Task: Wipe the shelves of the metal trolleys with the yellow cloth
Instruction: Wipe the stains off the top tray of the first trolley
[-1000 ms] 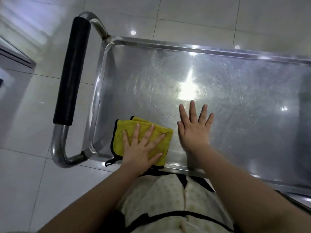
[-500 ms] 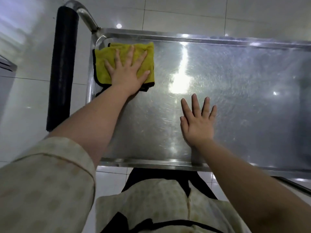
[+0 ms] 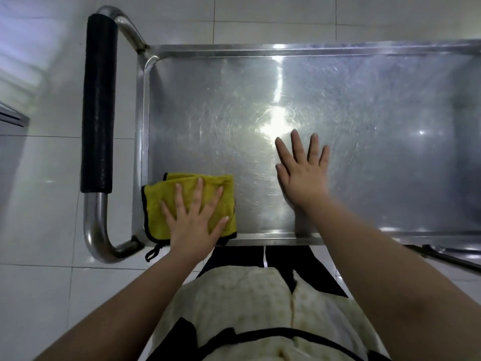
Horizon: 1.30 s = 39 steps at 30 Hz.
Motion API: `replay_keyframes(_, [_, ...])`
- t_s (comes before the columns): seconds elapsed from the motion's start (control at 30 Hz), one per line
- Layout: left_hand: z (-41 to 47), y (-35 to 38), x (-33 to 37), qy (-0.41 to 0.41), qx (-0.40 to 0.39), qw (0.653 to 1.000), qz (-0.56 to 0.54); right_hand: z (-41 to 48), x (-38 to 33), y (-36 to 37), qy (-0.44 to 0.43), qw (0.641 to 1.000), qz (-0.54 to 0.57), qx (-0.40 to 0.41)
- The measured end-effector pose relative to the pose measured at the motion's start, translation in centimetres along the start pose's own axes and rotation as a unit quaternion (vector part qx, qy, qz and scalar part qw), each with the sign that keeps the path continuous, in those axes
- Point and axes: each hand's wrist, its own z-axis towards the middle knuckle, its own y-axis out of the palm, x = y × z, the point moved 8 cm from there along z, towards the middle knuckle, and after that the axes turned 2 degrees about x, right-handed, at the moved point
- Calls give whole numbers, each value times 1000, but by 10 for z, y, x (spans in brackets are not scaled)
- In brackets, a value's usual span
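The top shelf [image 3: 338, 105] of a metal trolley [image 3: 260, 49] is seen from above, spread beneath and beyond both hands, its steel scuffed with fine swirls and lit by a bright glare just ahead of the right fingertips. To the outside of the left hand, a curved push handle with a black grip [image 3: 98, 105] is attached at the trolley's end. A pale tiled floor [image 3: 39, 256] is visible all around, and a light patterned garment [image 3: 247, 308] is seen between the forearms. The right hand [image 3: 303, 173] is laid flat on bare steel, fingers spread and holding nothing; it is judged to be placed there to brace the body and steady the trolley against the wiping strokes. The left hand [image 3: 194, 220] is pressed palm-down, fingers splayed, on the yellow cloth [image 3: 166, 201], which is pinned rather than gripped so that pressure is spread across it. The cloth is kept in the near corner of the shelf, directly under the left hand and well to the left of the right one. It is folded into a thick pad, mustard-yellow with black edging, and a small black hanging loop [image 3: 153, 252] is left dangling over the near rim.
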Motion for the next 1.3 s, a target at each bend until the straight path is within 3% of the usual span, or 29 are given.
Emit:
replay_keyframes(0.17, [2,0,4,-12,-9,1000,15,-15,43,-22,-24,997,65,25])
replay_keyframes(0.37, [4,9,52,-9,-6,1000,15,-82,217,-15,149,988,21,-38])
replay_keyframes(0.47, [6,18,106,-1,0,1000,13,-111,270,-10,180,981,2,-70])
replay_keyframes(0.7, [19,36,261,14,16,1000,16,-115,278,4,140,983,62,-100])
replay_keyframes(0.77, [27,42,308,24,16,999,29,-116,283,-4,131,978,137,-91])
replay_keyframes(0.93, [44,58,430,68,-1,997,32,-122,305,-38,110,897,423,-69])
replay_keyframes(1.03, [53,66,494,76,-30,995,56,-131,325,-54,125,855,503,-30])
replay_keyframes(1.2, [54,58,526,96,-41,994,-29,-144,364,-56,196,836,510,59])
replay_keyframes(1.3, [40,36,493,141,9,984,-105,-144,359,-50,183,870,454,51])
